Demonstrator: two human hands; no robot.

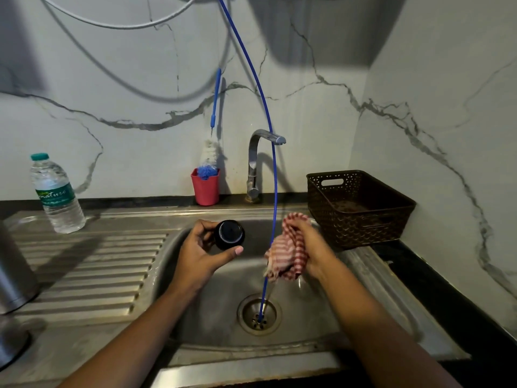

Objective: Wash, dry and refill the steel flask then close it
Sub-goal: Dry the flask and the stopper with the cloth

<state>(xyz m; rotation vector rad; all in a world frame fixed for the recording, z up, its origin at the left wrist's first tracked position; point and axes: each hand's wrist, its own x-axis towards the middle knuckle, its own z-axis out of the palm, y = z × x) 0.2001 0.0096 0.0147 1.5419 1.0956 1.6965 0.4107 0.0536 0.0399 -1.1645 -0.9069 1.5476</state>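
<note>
Black flask cap [229,235] is sitting clamped in left hand [201,253] grip, open side up over sink [363,275], right hand [310,247] at 3 o'clock bunching checked cloth [285,256], likely for drying.

Both forearms come into view bare from the lower edge up to the wrists, with no sleeve, watch or band on either, and the left hand [202,254] shows a pale pink painted thumbnail, while the right hand [310,247] wears no ring.
</note>
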